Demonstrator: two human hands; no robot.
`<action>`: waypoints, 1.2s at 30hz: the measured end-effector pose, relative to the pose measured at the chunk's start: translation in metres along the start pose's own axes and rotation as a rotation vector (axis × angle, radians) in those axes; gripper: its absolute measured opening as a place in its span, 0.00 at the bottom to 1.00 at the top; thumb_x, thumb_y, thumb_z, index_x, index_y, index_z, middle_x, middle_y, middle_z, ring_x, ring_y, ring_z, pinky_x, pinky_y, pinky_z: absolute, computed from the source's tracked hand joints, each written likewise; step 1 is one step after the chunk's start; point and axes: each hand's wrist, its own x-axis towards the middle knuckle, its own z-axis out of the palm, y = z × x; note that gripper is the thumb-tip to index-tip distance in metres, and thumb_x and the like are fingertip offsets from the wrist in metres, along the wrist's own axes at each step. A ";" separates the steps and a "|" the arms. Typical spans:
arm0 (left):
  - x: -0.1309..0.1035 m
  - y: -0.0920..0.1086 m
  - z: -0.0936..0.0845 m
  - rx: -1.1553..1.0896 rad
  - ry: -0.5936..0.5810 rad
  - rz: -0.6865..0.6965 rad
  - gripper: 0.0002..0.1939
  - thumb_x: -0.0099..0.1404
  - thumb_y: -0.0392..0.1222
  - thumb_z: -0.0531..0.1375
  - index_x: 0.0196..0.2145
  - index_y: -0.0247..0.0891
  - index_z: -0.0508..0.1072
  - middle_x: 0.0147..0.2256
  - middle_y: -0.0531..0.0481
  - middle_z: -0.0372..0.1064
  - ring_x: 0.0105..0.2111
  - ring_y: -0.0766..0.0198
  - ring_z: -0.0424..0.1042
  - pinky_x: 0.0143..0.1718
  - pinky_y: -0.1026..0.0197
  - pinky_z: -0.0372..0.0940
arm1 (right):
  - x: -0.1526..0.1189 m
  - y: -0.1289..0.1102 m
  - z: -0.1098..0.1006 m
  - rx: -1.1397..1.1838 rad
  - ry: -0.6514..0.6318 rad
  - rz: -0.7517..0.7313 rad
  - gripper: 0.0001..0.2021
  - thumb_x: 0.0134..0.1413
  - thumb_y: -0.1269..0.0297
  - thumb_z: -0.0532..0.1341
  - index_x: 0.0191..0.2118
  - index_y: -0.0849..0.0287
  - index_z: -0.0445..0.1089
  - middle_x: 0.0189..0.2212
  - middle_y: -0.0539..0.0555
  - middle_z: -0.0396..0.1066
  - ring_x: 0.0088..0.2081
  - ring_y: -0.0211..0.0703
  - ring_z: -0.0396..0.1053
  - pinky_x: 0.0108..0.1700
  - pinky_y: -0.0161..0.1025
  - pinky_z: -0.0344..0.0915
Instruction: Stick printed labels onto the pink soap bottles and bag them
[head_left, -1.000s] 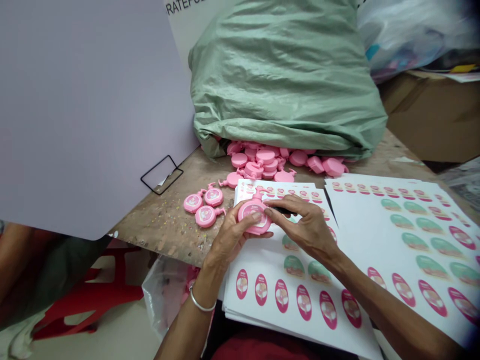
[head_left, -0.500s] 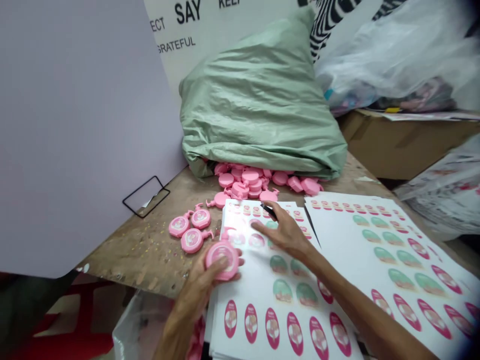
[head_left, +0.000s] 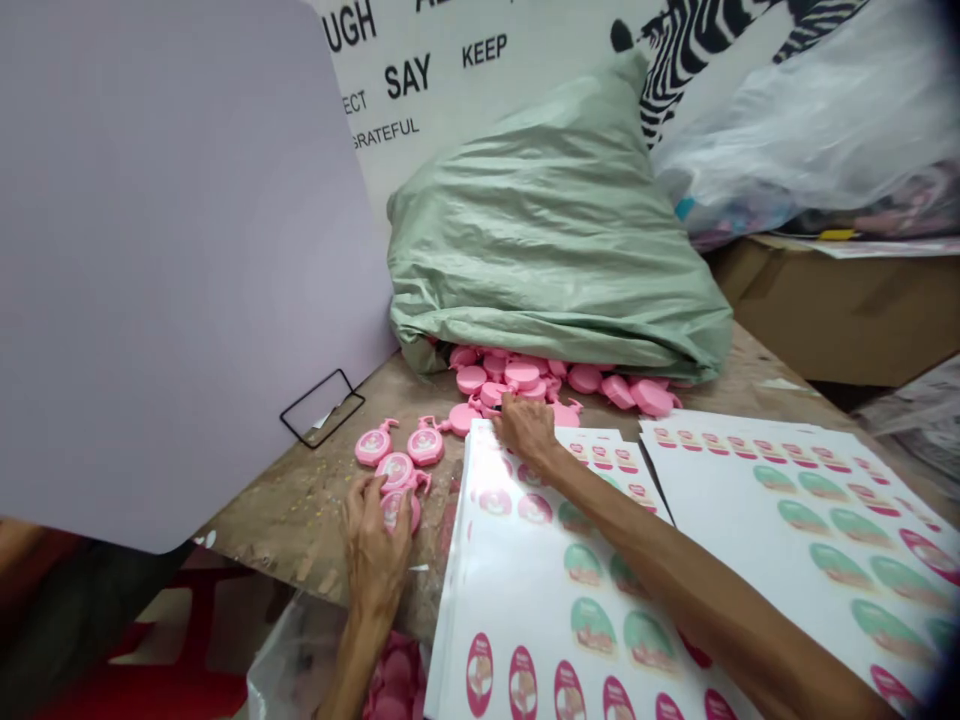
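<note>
My left hand (head_left: pixel 377 535) is at the left of the table, its fingers closed round a round pink plastic piece with a hooked spout (head_left: pixel 401 508), which has a printed sticker on its face. Just beyond it lie three more stickered pink pieces (head_left: pixel 373 446). Over the top edge of the sticker sheet (head_left: pixel 551 610), my right hand (head_left: pixel 527 432) is curled at the plain pink pieces (head_left: pixel 523 376). A slim black tool (head_left: pixel 496 408) pokes out of its fingers; whether it also touches a pink piece is hidden.
A large green sack (head_left: pixel 555 240) stands behind the pink heap. Another stack of sticker sheets (head_left: pixel 720 480) lies at the right. A pale panel (head_left: pixel 180 280) closes off the left, with a black wire frame (head_left: pixel 322 408) beside it. A cardboard box (head_left: pixel 847 310) is at the back right.
My left hand has carried the stickered pink piece from above the sheet down to the others at the left. My right hand has moved up from the sheet to the pink heap and closed.
</note>
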 end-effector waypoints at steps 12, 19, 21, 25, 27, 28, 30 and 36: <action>0.010 0.097 0.004 -0.257 -0.197 0.472 0.32 0.62 0.41 0.61 0.63 0.40 0.59 0.65 0.35 0.52 0.65 0.43 0.49 0.63 0.39 0.50 | -0.052 0.045 -0.091 0.814 -0.569 0.011 0.25 0.56 0.41 0.52 0.21 0.57 0.59 0.13 0.42 0.46 0.16 0.31 0.43 0.19 0.33 0.43; 0.004 0.100 0.012 -0.882 -0.507 -0.209 0.20 0.62 0.46 0.61 0.50 0.37 0.72 0.46 0.40 0.74 0.47 0.51 0.73 0.47 0.52 0.70 | -0.087 0.073 -0.077 0.707 -0.252 -0.008 0.21 0.61 0.44 0.51 0.29 0.57 0.64 0.21 0.47 0.61 0.25 0.37 0.60 0.28 0.35 0.55; 0.007 0.094 0.011 -1.094 -0.520 -0.549 0.22 0.60 0.51 0.63 0.46 0.34 0.72 0.40 0.40 0.75 0.39 0.54 0.76 0.38 0.55 0.73 | -0.091 0.083 -0.066 0.527 -0.044 0.015 0.16 0.62 0.50 0.50 0.31 0.56 0.63 0.25 0.49 0.66 0.28 0.40 0.64 0.32 0.37 0.57; 0.011 0.092 0.016 -1.295 -0.541 -0.764 0.22 0.54 0.47 0.69 0.43 0.32 0.73 0.38 0.41 0.76 0.31 0.59 0.77 0.34 0.58 0.74 | -0.105 0.080 -0.040 0.280 -0.014 -0.015 0.07 0.60 0.59 0.54 0.34 0.55 0.64 0.29 0.50 0.71 0.30 0.42 0.66 0.33 0.38 0.55; 0.008 0.095 0.021 -1.291 -0.568 -0.787 0.22 0.53 0.45 0.69 0.42 0.31 0.73 0.38 0.41 0.76 0.31 0.59 0.78 0.33 0.59 0.75 | -0.114 0.074 -0.031 0.224 -0.015 -0.031 0.06 0.59 0.62 0.55 0.33 0.56 0.64 0.29 0.51 0.71 0.31 0.43 0.65 0.35 0.39 0.55; 0.006 0.097 0.024 -1.283 -0.585 -0.795 0.22 0.53 0.45 0.69 0.42 0.30 0.73 0.37 0.41 0.76 0.32 0.58 0.78 0.32 0.59 0.75 | -0.118 0.071 -0.027 0.202 -0.006 -0.043 0.06 0.59 0.63 0.55 0.33 0.57 0.64 0.29 0.52 0.72 0.32 0.44 0.65 0.36 0.40 0.55; 0.000 0.100 0.029 -1.260 -0.620 -0.817 0.23 0.53 0.47 0.69 0.42 0.30 0.73 0.37 0.40 0.76 0.32 0.56 0.78 0.31 0.60 0.75 | -0.125 0.069 -0.021 0.136 0.039 -0.085 0.06 0.60 0.64 0.55 0.33 0.58 0.65 0.29 0.54 0.72 0.33 0.46 0.65 0.38 0.42 0.54; -0.013 0.098 0.037 -1.165 -0.635 -0.766 0.26 0.57 0.55 0.65 0.46 0.33 0.72 0.41 0.40 0.74 0.33 0.55 0.78 0.30 0.59 0.75 | -0.132 0.075 -0.010 0.021 0.147 -0.207 0.09 0.61 0.65 0.54 0.31 0.59 0.66 0.26 0.53 0.69 0.31 0.44 0.63 0.38 0.41 0.52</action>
